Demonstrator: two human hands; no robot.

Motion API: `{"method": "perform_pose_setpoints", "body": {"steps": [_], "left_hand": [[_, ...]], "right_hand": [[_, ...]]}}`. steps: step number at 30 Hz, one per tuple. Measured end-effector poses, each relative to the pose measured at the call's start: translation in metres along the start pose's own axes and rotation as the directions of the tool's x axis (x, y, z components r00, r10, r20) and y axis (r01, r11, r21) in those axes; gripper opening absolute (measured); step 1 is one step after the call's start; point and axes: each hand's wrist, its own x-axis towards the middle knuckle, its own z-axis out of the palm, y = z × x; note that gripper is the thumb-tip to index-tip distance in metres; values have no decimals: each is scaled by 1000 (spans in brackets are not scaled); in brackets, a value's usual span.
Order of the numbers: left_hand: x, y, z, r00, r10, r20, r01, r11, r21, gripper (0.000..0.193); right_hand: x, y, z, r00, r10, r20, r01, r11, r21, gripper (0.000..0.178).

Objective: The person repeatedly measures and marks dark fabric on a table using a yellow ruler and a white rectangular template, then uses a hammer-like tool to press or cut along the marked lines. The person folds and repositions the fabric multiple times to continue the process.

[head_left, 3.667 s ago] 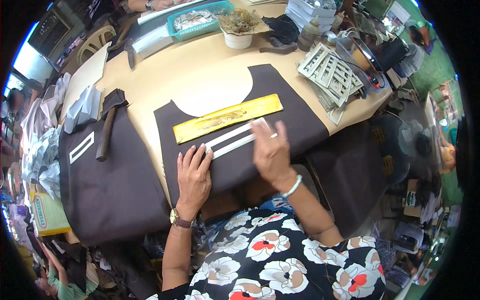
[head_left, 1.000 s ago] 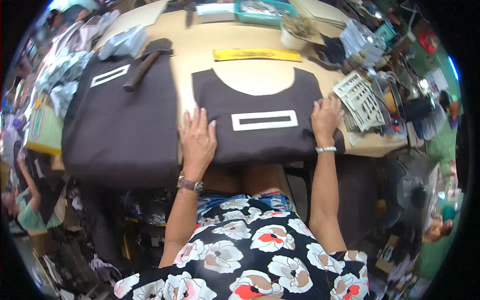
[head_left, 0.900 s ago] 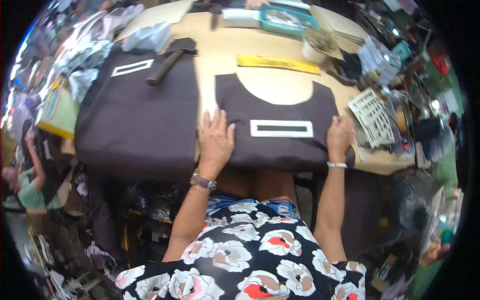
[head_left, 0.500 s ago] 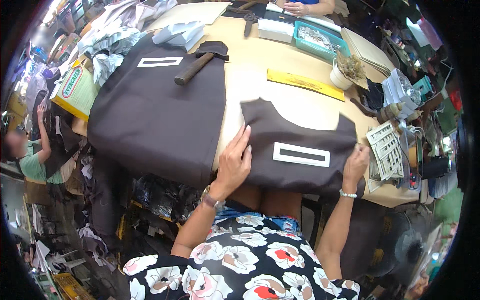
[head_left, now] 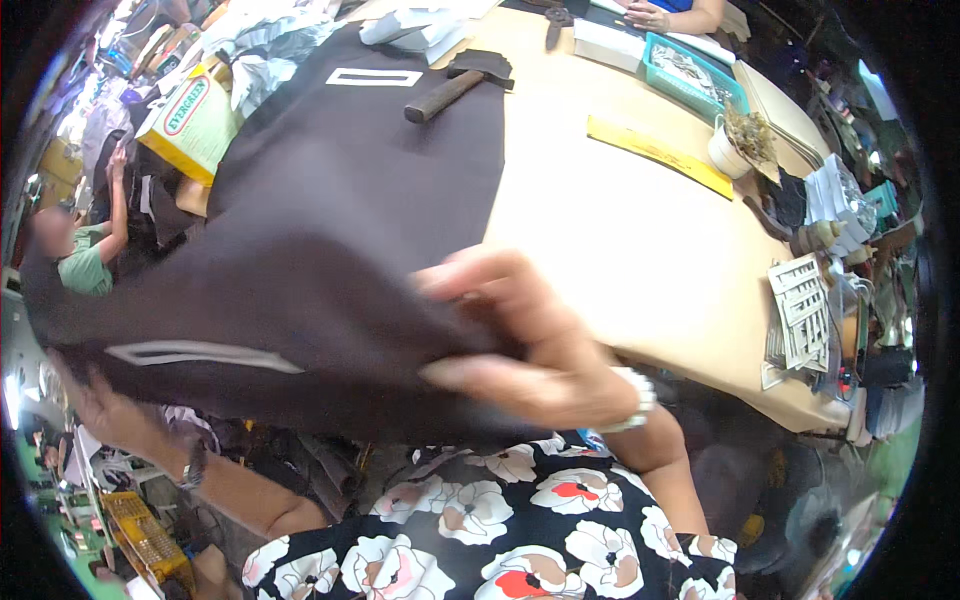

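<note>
Between my two hands hangs a dark brown garment panel (head_left: 340,385), lifted off the table, bent and blurred by motion. A white rectangular frame (head_left: 210,354) with a slot lies on its face. My right hand (head_left: 540,345) grips the panel's right edge between thumb and fingers. At the far left, my left hand (head_left: 115,410) has hold of its other end; some of those fingers are blurred or hidden. Behind it, a larger dark piece or stack (head_left: 420,170) lies on the table, bearing another white frame (head_left: 374,77) and a wooden-handled hammer (head_left: 445,97).
The tan table (head_left: 640,250) carries a yellow strip (head_left: 660,155), a teal basket (head_left: 690,75), a white cup (head_left: 728,150) and white slotted templates (head_left: 800,310). At left stands a yellow-green box (head_left: 190,120). A person in green (head_left: 88,255) works farther left; another person's hand (head_left: 648,15) shows at the back.
Both hands have carried the panel from the table's front right to the left, raising it. My right hand now crosses the middle. The whole view has shifted slightly.
</note>
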Motion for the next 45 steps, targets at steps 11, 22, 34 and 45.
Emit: {"method": "perform_pose_setpoints", "body": {"steps": [11,22,34,45], "left_hand": [[102,-187,12,971,172,164,-222,903,368,40],[4,-7,333,820,248,515,-141,961,-238,55],[17,20,441,706,463,536,-421,883,-207,50],[-27,26,506,597,294,746,-530,843,92,48]], "right_hand": [[74,30,76,942,-332,46,330,943,40,42],[85,129,-67,838,-182,-514,-151,828,-540,74],[148,130,-129,849,-205,-487,-157,782,-603,73],[182,191,-166,799,-92,-594,-289,808,-514,71]]}}
